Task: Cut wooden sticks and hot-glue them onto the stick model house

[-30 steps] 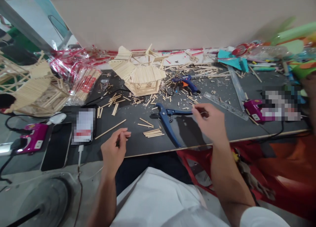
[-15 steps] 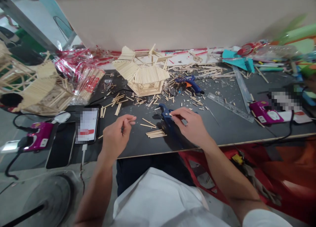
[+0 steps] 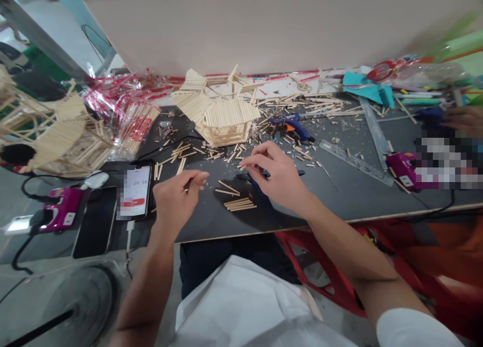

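Observation:
My left hand [image 3: 176,200] hovers over the near part of the table, fingers curled in; a tiny light bit shows at the fingers, too small to name. My right hand [image 3: 278,175] is above a blue hand cutter [image 3: 264,195], which it partly covers. Its thumb and fingertips are drawn together, and what they hold, if anything, cannot be made out. Between the hands lie several short wooden sticks [image 3: 240,204], with two more sticks [image 3: 228,188] just behind. Farther back stands a small stick-built model [image 3: 229,116] with slatted roof panels.
A blue glue gun [image 3: 292,125] lies among stick offcuts. Clear rulers [image 3: 354,162] rest to the right. At left are a lit phone [image 3: 135,191], a dark phone [image 3: 94,224], a purple power block [image 3: 62,208] and another stick model [image 3: 62,141]. Another person's hand [image 3: 466,120] appears at far right.
My right hand has moved left and up from the cutter's pivot, now covering more of it. My left hand has shifted slightly. Another person's hand has come into view at far right.

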The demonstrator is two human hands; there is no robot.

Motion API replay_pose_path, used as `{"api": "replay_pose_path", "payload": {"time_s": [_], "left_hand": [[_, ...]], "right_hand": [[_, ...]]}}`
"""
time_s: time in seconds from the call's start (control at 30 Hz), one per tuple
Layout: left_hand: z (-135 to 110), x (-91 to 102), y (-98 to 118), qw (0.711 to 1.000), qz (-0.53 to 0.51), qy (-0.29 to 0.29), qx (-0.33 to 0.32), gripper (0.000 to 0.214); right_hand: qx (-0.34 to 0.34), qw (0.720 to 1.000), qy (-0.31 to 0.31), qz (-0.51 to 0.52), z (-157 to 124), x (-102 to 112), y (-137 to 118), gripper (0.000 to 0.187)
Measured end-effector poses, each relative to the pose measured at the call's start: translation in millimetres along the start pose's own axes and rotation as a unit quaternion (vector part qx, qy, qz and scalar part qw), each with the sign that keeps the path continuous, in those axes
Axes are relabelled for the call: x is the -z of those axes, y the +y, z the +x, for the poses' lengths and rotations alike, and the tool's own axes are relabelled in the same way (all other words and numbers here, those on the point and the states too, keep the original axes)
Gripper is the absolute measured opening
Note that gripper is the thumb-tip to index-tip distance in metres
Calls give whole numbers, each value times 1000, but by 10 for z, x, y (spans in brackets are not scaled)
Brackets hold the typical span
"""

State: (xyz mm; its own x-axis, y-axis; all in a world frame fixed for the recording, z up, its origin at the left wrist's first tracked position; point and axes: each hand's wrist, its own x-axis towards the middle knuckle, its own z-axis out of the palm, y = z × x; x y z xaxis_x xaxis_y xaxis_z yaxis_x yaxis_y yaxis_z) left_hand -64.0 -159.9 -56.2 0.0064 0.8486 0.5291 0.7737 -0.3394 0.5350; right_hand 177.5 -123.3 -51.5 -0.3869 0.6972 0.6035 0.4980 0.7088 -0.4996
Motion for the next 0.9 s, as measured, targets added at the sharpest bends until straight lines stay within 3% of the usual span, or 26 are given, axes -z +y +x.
{"api": "replay_pose_path", "payload": {"time_s": [0.1, 0.37, 0.47, 0.57, 0.77, 0.9], "left_hand": [[131, 57, 23, 997, -33, -71, -29, 31], [488, 164, 157, 967, -98, -232, -45, 44], [611, 182, 195, 967, -81, -233, -62, 36], [690, 200, 213, 962, -106, -244, -66, 44], [770, 211, 219, 961, -148, -233, 17, 35], [992, 186, 151, 980, -82, -178, -26, 33]], "right_hand": [[25, 1000, 13, -10, 85, -27, -9, 16], [74, 995, -62, -9, 296, -67, -80, 24], [98, 993, -72, -8, 355, -71, -100, 23], [117, 991, -61, -14, 395, -74, -101, 22], [99, 992, -65, -39, 501, -64, -93, 23], [88, 993, -73, -42, 732, 60, -59, 18]]}}
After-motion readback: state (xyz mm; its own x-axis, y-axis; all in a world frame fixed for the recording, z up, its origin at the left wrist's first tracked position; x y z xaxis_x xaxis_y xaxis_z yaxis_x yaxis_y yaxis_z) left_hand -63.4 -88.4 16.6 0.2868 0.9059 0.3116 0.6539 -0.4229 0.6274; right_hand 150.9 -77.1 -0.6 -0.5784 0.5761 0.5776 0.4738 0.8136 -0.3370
